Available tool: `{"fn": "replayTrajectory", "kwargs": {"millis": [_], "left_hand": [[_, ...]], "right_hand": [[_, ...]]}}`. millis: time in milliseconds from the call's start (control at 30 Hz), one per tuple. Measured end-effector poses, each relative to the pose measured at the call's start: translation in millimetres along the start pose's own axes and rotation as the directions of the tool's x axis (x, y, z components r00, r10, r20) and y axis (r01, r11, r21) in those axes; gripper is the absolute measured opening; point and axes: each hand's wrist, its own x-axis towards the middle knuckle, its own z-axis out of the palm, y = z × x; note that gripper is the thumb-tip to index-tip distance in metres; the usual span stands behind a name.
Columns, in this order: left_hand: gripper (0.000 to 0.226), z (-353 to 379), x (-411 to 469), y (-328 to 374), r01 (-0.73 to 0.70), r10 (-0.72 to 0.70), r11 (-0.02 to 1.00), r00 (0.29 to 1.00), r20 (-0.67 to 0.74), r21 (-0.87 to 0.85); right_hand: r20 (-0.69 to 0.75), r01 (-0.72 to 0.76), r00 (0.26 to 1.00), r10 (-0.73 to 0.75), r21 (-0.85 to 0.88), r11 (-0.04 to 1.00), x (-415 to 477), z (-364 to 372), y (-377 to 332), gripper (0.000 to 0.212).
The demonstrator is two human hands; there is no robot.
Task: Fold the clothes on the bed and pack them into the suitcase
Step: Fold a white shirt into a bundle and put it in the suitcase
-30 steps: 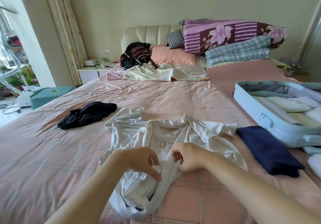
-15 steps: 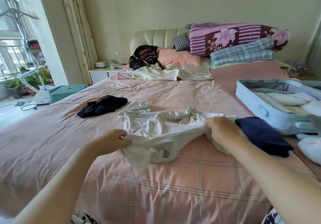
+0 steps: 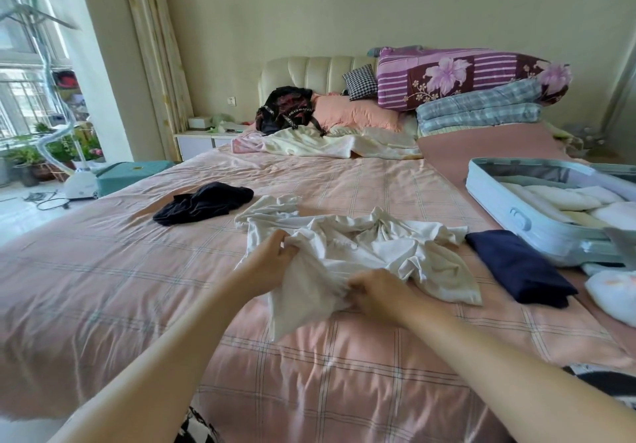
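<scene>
The shirt [image 3: 361,257] is held crumpled on the bed [image 3: 120,270], cloth clenched in the left grip [image 3: 272,260] and pinched in the right grip [image 3: 375,291], not yet folded. Pale pieces are already packed in the suitcase [image 3: 509,201]; a navy fold [image 3: 516,267] waits just beside it, and a black heap [image 3: 203,201] is left unfolded.

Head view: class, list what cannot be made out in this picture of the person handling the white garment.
- suitcase, head view: its right side is cut off by the frame's right edge.
- white garment, head view: its own crumpled folds hide its shape.
- right hand, head view: its fingers are buried in the cloth.
- white bundle, head view: cut off by the right edge.
</scene>
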Motion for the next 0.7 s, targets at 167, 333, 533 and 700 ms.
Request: {"fn": "replayTrajectory", "kwargs": {"millis": [167,333,533,700], "left_hand": [[0.017,-22,-13,26,0.053,0.008,0.921,0.988,0.156,-0.386],[0.037,-23,-28,37,0.276,0.106,0.924,0.481,0.870,-0.265],[0.042,15,-2,10,-0.264,0.111,0.932,0.862,0.495,0.250],[0.054,41,10,-16,-0.396,0.122,0.738,0.874,0.470,0.546]], "right_hand": [[-0.284,-0.035,0.922,0.265,0.617,0.786,15,-39,12,0.039],[0.048,-0.265,0.959,0.280,-0.204,0.943,-7,-78,27,0.027],[-0.031,-0.196,0.980,0.196,-0.303,0.933,-30,-65,25,0.026],[0.112,-0.123,0.979,0.169,-0.333,0.935,-31,-49,43,0.059]]}}
